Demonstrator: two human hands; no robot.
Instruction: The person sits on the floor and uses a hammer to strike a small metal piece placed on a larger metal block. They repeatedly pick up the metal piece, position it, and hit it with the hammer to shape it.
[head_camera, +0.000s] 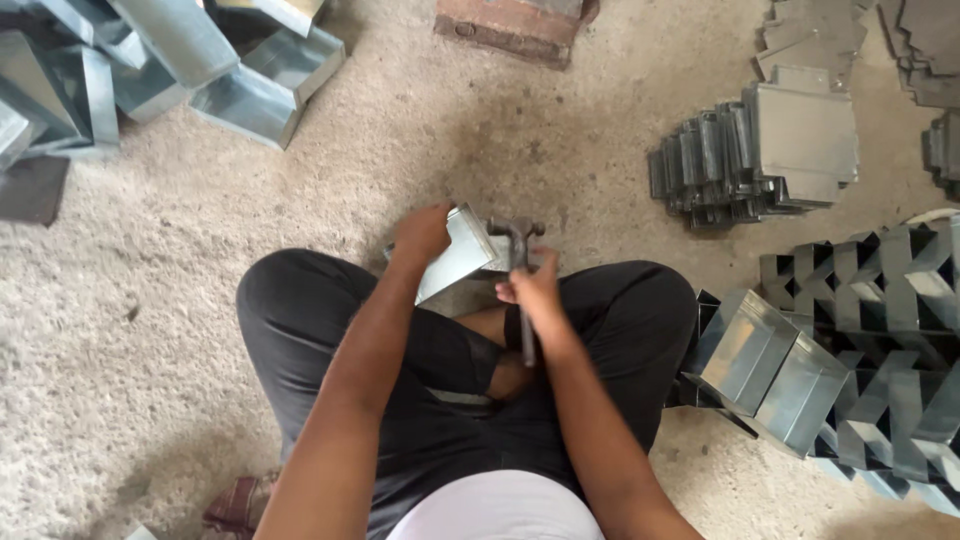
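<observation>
Both our hands busy mid-frame, hammering sheet-metal box.
Left hand (422, 234) grips metal box (462, 252); right hand (532, 292) clamped on hammer (520, 262), next blow needs aim.

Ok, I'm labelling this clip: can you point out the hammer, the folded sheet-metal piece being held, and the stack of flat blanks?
hammer (517, 232), head view, on its head.
folded sheet-metal piece (462, 252), head view, on its side face.
stack of flat blanks (805, 135), head view, on the top sheet.
</observation>
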